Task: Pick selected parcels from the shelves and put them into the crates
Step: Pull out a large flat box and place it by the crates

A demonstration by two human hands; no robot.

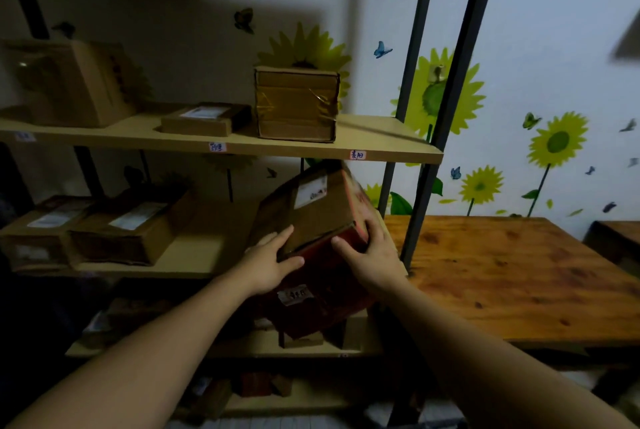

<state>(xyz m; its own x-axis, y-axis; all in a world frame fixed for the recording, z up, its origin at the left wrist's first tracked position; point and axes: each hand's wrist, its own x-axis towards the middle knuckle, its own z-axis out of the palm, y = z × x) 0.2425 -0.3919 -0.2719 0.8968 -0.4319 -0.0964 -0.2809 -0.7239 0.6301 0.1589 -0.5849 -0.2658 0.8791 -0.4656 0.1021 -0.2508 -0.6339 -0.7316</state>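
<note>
A brown and red cardboard parcel [318, 217] with a white label is tilted at the right end of the middle shelf [194, 255], blurred. My left hand [268, 264] grips its near left corner, thumb curled on the front face. My right hand [372, 255] grips its right near corner, fingers wrapped over the edge. Other parcels stay on the shelves: a taped box [296, 103], a flat box [204, 119] and a large box [65, 82] on the upper shelf, and two labelled boxes [121, 228] at the left of the middle shelf. No crate is in view.
The shelf unit's dark metal posts [440, 124] stand right beside the parcel. A wooden table [512, 273] adjoins the shelves on the right. More parcels lie on the dim lower shelves [221, 345]. The wall behind carries sunflower stickers.
</note>
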